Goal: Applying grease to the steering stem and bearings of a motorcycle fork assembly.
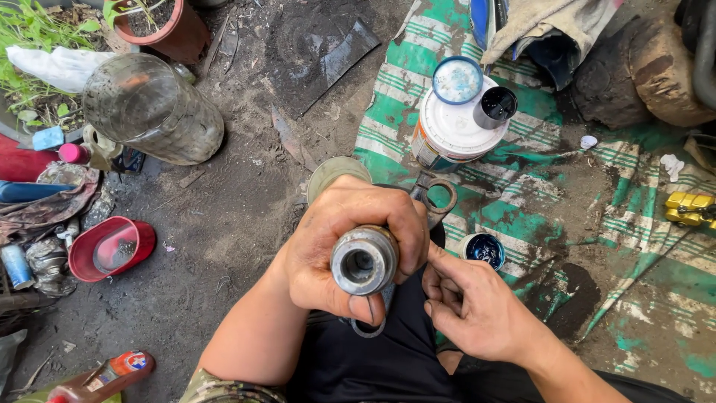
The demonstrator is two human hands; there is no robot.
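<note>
My left hand (pixel 339 242) grips a grey metal cylindrical part (pixel 364 260) with its open bore facing up at me. Part of a pair of scissors shows around that hand: one metal loop (pixel 438 195) above it and another below the thumb. My right hand (pixel 468 302) sits just right of the part with fingers loosely curled and a fingertip touching its side; it holds nothing that I can see. Both hands hover over my lap in dark clothing.
A white paint tub (pixel 453 128) with a blue lid and a small black cup (pixel 494 106) stands on a green striped mat (pixel 634 246). A small jar of dark blue grease (pixel 485 250) lies by my right hand. A large dirty plastic jar (pixel 153 108), a red bowl (pixel 112 248) and a yellow tool (pixel 690 209) lie around.
</note>
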